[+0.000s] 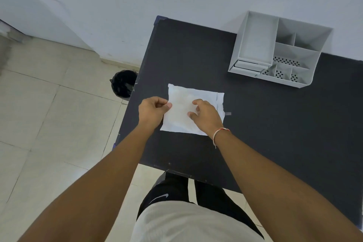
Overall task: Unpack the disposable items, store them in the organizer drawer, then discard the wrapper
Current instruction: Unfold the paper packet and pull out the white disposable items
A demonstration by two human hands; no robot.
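Note:
A flat white packet (pixel 180 108) lies on the black table (pixel 275 133) near its left edge. My left hand (pixel 152 111) pinches the packet's left edge between thumb and fingers. My right hand (pixel 206 117) rests on the packet's middle with fingers curled against the wrapper. Whatever the packet contains is hidden by the wrapper. A grey desk organizer (pixel 282 49) with several compartments and a small shut drawer (pixel 248 66) at its front left stands at the back right of the table.
A black bin (pixel 123 83) with a dark liner stands on the tiled floor just left of the table. A white wall runs behind the table. A small strip of tape (pixel 227 113) sits on the table right of the packet.

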